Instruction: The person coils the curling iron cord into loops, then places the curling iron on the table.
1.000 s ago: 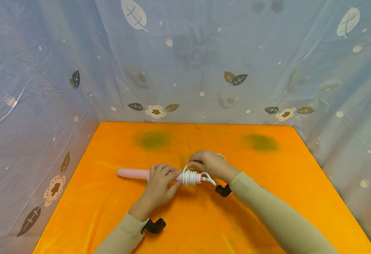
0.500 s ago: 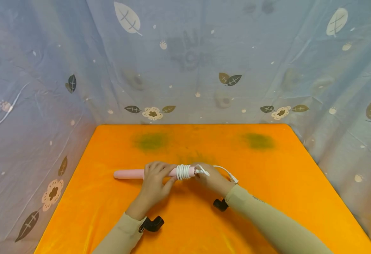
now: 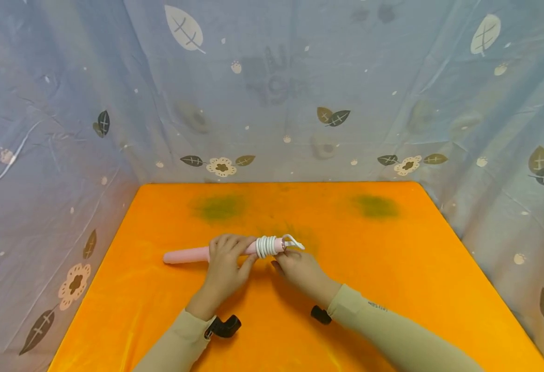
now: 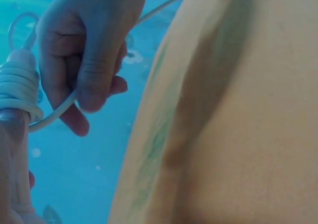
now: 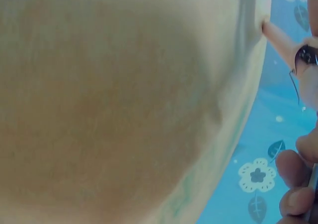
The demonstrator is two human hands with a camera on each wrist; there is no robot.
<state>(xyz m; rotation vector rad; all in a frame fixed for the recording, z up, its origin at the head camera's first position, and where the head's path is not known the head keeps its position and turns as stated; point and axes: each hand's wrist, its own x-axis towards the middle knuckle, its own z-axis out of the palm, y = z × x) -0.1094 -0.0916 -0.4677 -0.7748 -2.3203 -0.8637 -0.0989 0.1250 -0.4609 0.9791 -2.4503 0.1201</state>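
A slim pink hair iron lies crosswise in the head view, its rounded end to the left. My left hand grips it around the middle. White power cord is wound in several tight coils round the handle, with a short loop standing out at the handle's right end. Just below that end, my right hand pinches the cord. In the left wrist view, the right thumb and fingers hold the cord where it leaves the coils, and its free length runs on behind the hand. The plug is hidden in the head view.
An orange cloth-covered table lies under the hands, with two darker green patches near its far edge. Blue-grey patterned curtains hang behind it and along both sides. A black wrist camera juts out beside the left sleeve.
My right hand has come from above the handle, round its right end, to below it, drawing the cord along. The trailing plug has gone out of sight. My left hand keeps its grip.
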